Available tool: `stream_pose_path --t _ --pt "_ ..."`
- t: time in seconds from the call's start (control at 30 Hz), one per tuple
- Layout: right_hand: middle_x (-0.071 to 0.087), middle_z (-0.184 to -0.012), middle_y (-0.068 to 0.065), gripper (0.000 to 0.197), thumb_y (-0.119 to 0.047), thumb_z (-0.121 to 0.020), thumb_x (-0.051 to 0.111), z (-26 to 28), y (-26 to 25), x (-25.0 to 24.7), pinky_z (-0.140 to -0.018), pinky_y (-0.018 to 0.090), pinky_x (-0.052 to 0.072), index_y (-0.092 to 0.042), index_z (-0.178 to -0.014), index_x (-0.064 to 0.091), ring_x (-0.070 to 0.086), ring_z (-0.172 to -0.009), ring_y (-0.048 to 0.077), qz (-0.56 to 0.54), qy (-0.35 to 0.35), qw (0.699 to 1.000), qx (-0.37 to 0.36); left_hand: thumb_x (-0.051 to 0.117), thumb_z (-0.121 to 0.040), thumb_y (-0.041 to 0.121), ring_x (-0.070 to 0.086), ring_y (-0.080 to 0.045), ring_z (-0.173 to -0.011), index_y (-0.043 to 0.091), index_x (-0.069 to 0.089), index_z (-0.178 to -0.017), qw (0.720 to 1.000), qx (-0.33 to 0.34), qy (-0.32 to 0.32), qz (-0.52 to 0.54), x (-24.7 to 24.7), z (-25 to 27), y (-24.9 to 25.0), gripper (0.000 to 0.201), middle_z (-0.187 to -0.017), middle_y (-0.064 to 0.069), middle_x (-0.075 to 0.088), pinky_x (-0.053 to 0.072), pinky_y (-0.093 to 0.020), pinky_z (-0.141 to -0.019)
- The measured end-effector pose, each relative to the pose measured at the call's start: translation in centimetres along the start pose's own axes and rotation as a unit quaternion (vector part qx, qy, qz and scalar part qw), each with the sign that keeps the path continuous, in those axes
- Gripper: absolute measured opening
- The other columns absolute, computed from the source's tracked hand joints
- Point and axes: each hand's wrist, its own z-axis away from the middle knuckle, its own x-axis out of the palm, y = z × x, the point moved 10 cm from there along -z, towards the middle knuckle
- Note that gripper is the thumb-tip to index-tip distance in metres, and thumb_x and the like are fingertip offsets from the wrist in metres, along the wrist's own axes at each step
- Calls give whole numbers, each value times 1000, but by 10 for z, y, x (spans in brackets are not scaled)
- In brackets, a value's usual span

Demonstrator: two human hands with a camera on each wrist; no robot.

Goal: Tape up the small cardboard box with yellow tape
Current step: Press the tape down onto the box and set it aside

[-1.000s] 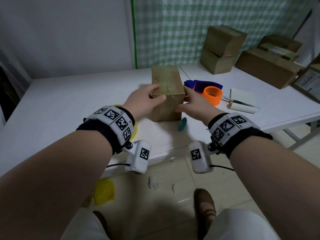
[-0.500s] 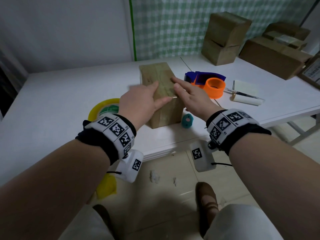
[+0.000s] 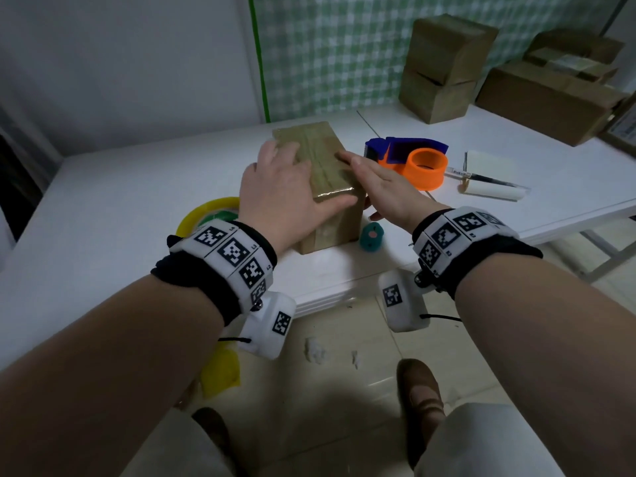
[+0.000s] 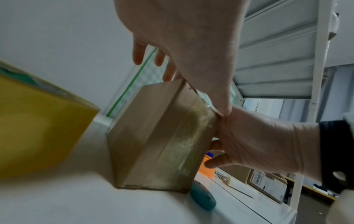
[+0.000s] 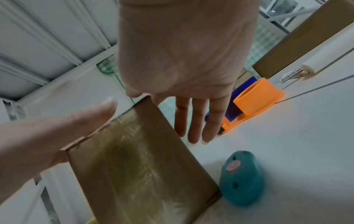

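Observation:
The small cardboard box [image 3: 321, 160] stands upright near the table's front edge, with glossy yellowish tape along its top seam and down its near face [image 4: 172, 144]. My left hand [image 3: 280, 192] lies flat on the left half of the top, fingers straight. My right hand [image 3: 385, 184] lies flat along the top's right edge, its fingers [image 5: 197, 121] straight and reaching past the box; its thumb hangs by the near right corner. The yellow tape roll [image 3: 206, 211] lies on the table left of the box, partly hidden by my left wrist.
An orange and blue tape dispenser [image 3: 425, 166] sits just right of the box. A small teal object [image 3: 371, 235] lies at the box's near right corner. Further right lie a white paper roll [image 3: 492, 191] and a pen. Several cardboard boxes [image 3: 444, 63] stand at the back right.
Both hands have left the box's sides and now lie flat on its top, sliding away from me along the taped seam. The box has turned slightly.

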Motion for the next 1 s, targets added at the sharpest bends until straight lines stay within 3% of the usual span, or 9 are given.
stream_pose_path --t 0.03,0.1,0.27,0.37,0.57,0.7,0.8,0.9,1.0 --pt "42 -147 -2 45 -47 -99 24 0 1 0 -76 18 42 -38 -140 38 41 -103 9 -2 -4 1000 1 25 -72 83 24 -28 -140 14 50 -132 1000 1 -10 18 5 -3 2 95 -143 -6 45 32 -45 -108" --pt "42 -147 -1 45 -47 -99 24 -1 3 -1 -84 22 40 -37 -141 38 40 -102 8 -3 -6 1000 1 22 -78 78 15 -26 -145 12 35 -142 999 11 -27 39 16 -5 6 93 -151 -6 36 22 -48 -115" --pt "42 -146 -1 45 -45 -100 23 -1 3 0 -102 33 37 -35 -141 39 39 -104 7 4 -12 1000 -11 27 -82 71 38 -27 -131 10 38 -138 999 30 -20 41 25 -6 6 83 -142 -10 45 30 -47 -108" --pt "43 -146 0 44 -46 -100 23 -1 3 0 -95 31 37 -37 -141 38 39 -103 9 1 -12 1000 -14 41 -81 66 39 -28 -129 9 39 -135 998 37 -16 50 25 -6 10 79 -140 -10 46 31 -45 -108" --pt "41 -148 0 46 -46 -100 21 0 2 0 -91 29 34 -36 -142 36 37 -103 9 12 -19 1000 -19 62 -70 63 35 -27 -134 11 34 -140 999 28 -24 41 24 -1 12 92 -147 -8 40 31 -46 -110" --pt "42 -147 0 46 -47 -100 20 0 2 -1 -87 28 39 -36 -142 36 39 -102 10 7 -23 1000 -11 46 -65 82 37 -24 -136 17 41 -137 999 2 -46 16 17 -2 13 97 -146 -6 44 26 -49 -110" --pt "40 -146 -1 47 -49 -99 18 0 4 0 -66 28 47 -40 -141 35 41 -102 14 -1 -36 999 5 31 -68 85 55 -25 -113 21 58 -120 998 -31 -29 36 8 -6 12 86 -119 -4 62 37 -49 -101" --pt "39 -146 0 47 -50 -99 17 -1 7 0 -61 27 46 -41 -141 35 41 -102 15 -11 -39 999 12 31 -71 83 58 -25 -102 19 64 -106 998 -42 -2 37 9 -7 13 80 -105 -3 64 43 -45 -92" --pt "40 -146 0 47 -49 -99 17 -2 8 1 -61 26 46 -40 -141 35 42 -102 15 -12 -38 999 14 35 -75 79 55 -25 -106 14 60 -109 999 -33 5 26 15 -7 15 77 -112 -5 62 43 -42 -87"
